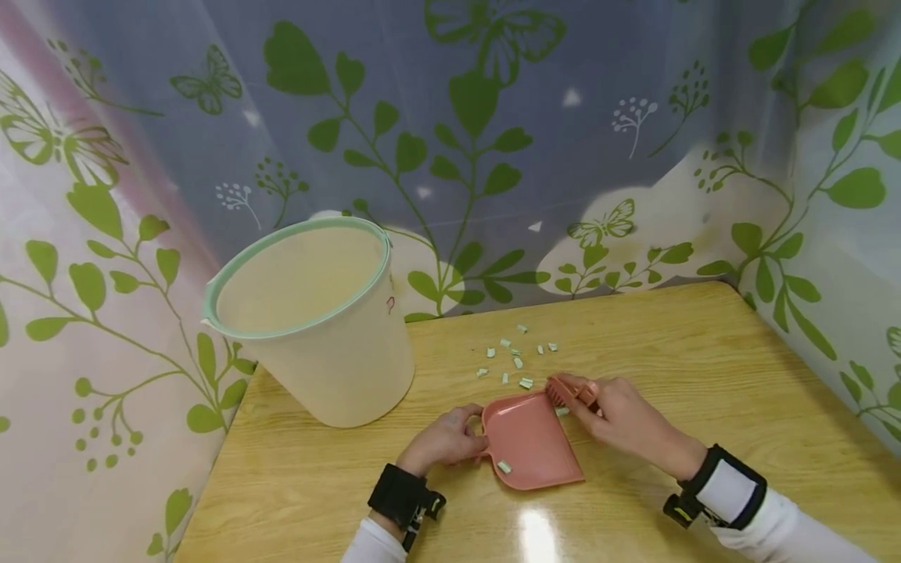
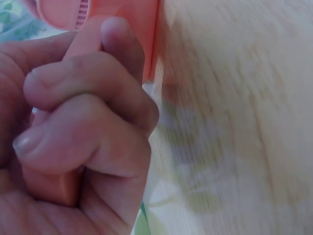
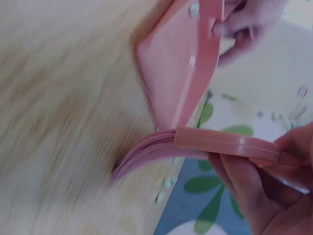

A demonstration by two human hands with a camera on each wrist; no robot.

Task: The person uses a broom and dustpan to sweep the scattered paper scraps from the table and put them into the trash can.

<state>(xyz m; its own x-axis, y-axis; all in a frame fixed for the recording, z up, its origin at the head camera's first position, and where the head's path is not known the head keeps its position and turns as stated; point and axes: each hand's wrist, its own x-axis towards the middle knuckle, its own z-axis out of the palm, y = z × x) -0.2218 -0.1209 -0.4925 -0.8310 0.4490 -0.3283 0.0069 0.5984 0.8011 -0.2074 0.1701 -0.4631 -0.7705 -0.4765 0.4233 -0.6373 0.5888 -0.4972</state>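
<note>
A pink dustpan (image 1: 531, 442) lies on the wooden table, its open edge facing right. My left hand (image 1: 446, 439) grips its handle (image 2: 54, 188), fingers curled round it in the left wrist view. One pale green piece (image 1: 504, 467) sits inside the pan near the handle side. My right hand (image 1: 626, 414) holds a small pink brush (image 3: 225, 144), whose bristles (image 3: 146, 152) bend against the table at the pan's far corner. Beside the bristles is another pale green piece (image 1: 561, 411), just outside the pan's open edge.
Several pale green pieces (image 1: 518, 363) lie scattered on the table (image 1: 633, 336) beyond the dustpan. A large cream bucket (image 1: 352, 375) with a green rim stands at the left. Patterned curtain (image 1: 394, 94) hangs behind and along both sides.
</note>
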